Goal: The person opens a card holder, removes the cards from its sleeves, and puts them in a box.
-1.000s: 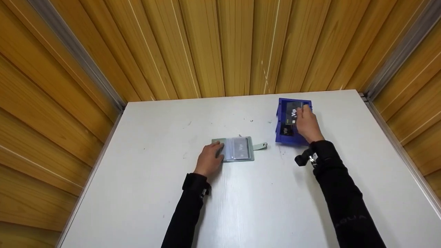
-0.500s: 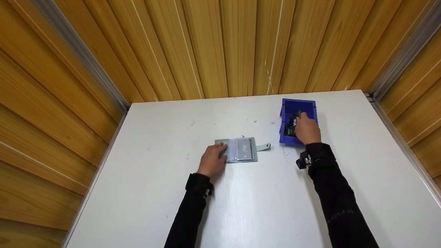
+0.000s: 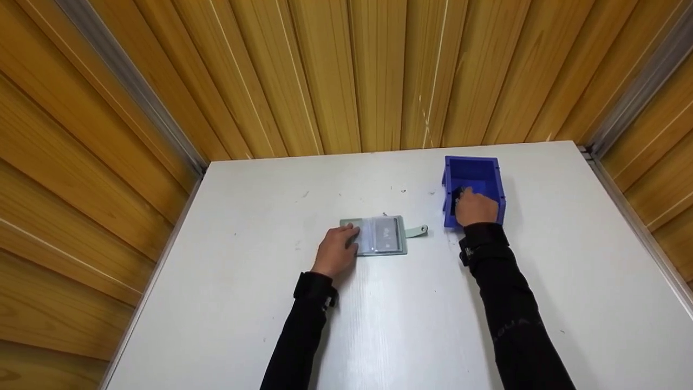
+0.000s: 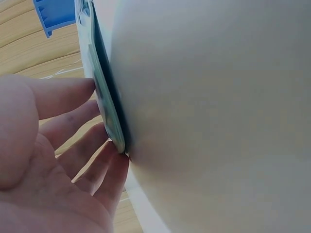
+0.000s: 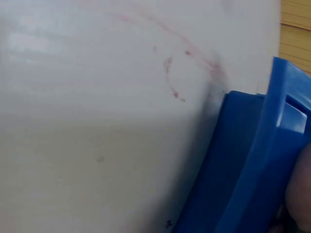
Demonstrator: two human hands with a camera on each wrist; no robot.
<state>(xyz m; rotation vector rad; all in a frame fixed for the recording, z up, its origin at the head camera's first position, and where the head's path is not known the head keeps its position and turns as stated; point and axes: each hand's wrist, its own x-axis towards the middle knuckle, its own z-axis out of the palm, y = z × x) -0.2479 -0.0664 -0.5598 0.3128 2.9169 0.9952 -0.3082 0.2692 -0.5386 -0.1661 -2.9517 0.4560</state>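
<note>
A pale green card holder (image 3: 387, 235) lies opened flat on the white table in the head view. Clear sleeves fill it, and a grey card marked "Vip" shows in the right one. My left hand (image 3: 335, 250) rests on its left page, thumb and fingertips touching the page and edge; the left wrist view shows the holder (image 4: 108, 97) edge-on beside fairly straight fingers. My right hand (image 3: 476, 208) reaches down into a blue plastic bin (image 3: 501, 184), its fingers curled at a black card (image 3: 457, 196), mostly hidden. Only a sliver of that hand shows in the right wrist view, behind the bin wall (image 5: 238, 145).
A strap with a snap (image 3: 417, 231) sticks out from the holder toward the bin. The white table (image 3: 243, 216) bears small marks. Wood-look panels (image 3: 325, 76) stand behind it and at both sides.
My right hand has lowered into the bin with the dark card, which showed its "Vip" face above the bin earlier. The left hand stays on the holder; the head view has shifted slightly.
</note>
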